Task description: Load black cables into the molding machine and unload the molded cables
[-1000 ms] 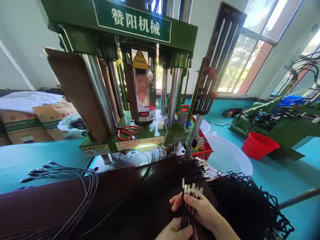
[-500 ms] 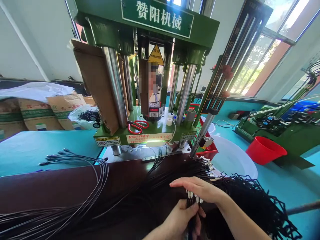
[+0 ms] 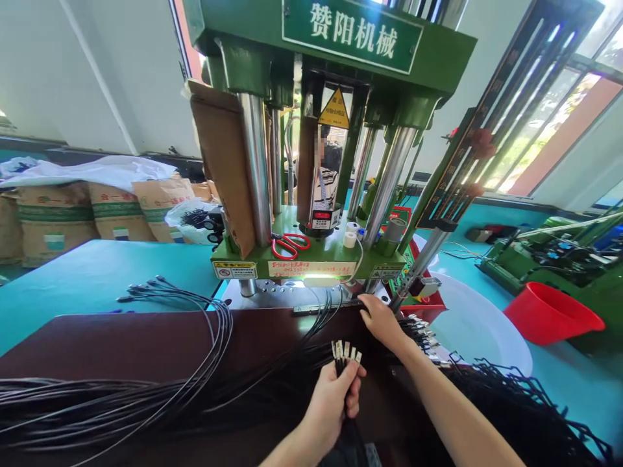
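Standing at the far left, paper sacks [image 3: 114, 204] sit side by side, maybe to keep them out of the way. One says 合一 in red; the tiny print cannot be read. On the brown tabletop [image 3: 141, 337], gray wires [image 3: 221, 318] bend in a loop with their ends past the far edge, perhaps to keep them apart from the rest. Cardboard [image 3: 221, 175] stands by a shiny post of the big green machine [image 3: 253, 39], maybe as a shield. Red scissors [image 3: 291, 246] lie on the machine's ledge, likely so they are easy to grab. Below them, a pale strip [image 3: 311, 268] has red writing too small to read. Under that, thin wires cross a metal bar [image 3: 307, 310].

The left hand [image 3: 335, 392] has its fingers closed around a bunch of black cords, above the tabletop. Their pale plugs [image 3: 346, 352] poke up over the fist, probably so the tips stay even. Higher up, a yellow triangle [image 3: 335, 113] seems to say 检验合格证, and the big sign [image 3: 353, 31] says 赞阳机械. The right hand [image 3: 382, 318] stretches out, bent fingers at the bar's right end; I cannot tell if they grip it. Beside it lie more plugs [image 3: 422, 332] in a heap. A tall dark board [image 3: 487, 104] has letters running down, with 公司 among them. Last come a white tub [image 3: 479, 318] and a red bucket [image 3: 549, 318].
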`<state>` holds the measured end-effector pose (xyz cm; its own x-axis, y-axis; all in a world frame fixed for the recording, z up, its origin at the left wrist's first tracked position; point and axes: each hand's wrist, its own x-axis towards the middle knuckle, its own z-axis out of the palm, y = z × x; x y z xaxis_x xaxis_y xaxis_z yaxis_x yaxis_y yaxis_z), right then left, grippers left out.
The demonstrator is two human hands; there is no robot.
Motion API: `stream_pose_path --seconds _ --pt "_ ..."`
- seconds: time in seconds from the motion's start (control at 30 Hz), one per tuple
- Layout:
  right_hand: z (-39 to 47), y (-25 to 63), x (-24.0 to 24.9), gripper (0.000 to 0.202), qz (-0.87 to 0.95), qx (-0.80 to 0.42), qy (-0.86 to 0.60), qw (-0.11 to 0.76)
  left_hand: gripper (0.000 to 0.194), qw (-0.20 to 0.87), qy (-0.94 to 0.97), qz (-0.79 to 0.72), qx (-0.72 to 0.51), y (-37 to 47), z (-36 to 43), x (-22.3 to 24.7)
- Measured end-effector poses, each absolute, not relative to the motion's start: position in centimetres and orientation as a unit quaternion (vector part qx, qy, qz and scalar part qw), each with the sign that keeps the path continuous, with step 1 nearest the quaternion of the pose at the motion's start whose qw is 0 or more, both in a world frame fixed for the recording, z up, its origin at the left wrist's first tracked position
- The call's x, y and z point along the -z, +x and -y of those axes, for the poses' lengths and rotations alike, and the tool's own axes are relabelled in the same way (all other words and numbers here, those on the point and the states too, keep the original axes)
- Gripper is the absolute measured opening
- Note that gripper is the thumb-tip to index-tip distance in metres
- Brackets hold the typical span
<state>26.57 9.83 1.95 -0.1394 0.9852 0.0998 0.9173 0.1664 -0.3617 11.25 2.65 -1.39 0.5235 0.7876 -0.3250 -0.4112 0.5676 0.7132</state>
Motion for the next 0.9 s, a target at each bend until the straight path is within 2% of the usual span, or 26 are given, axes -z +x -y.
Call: stream_pose_path --seconds 0.1,0.23,0.4,0.47,0.53,0.63,0.7,0.77,0.9 --pt "-12.4 27.0 -0.5 0.04 0.743 -0.071 -0.653 0.13 0.044 0.804 0.305 -0.345 -0.377 10.2 -3.2 1.7" --pt "-12.7 27.2 -1.0 0.027 0.752 -0.075 -0.649 0.086 0.046 0.774 0.336 -0.374 -0.384 10.1 -3.1 2.2" --pt "-8.1 28.0 -2.8 0.012 0.749 -0.187 -0.633 0.065 0.046 0.765 0.359 -0.379 -0.376 10.3 -3.1 2.1" --pt "-5.1 28.2 -2.5 0.018 0.724 -0.245 -0.642 0.067 0.044 0.764 0.374 -0.375 -0.368 10.5 -3.0 1.9" --pt "-2.2 28.2 -1.6 0.033 0.649 -0.358 -0.658 0.133 0.042 0.757 0.402 -0.377 -0.351 11.1 -2.9 1.7" --pt "1.0 27.7 0.1 0.041 0.449 -0.542 -0.621 0.344 0.036 0.749 0.455 -0.379 -0.297 12.5 -2.8 1.6" --pt "2.1 27.2 1.0 0.043 0.355 -0.579 -0.575 0.456 0.031 0.746 0.486 -0.376 -0.256 13.5 -2.7 1.6" --pt "2.5 27.0 1.5 0.048 0.32 -0.579 -0.549 0.511 0.028 0.738 0.512 -0.372 -0.233 14.3 -2.7 1.6" --pt "2.6 26.9 2.0 0.049 0.315 -0.56 -0.533 0.55 0.027 0.738 0.528 -0.363 -0.214 14.8 -2.8 1.4"
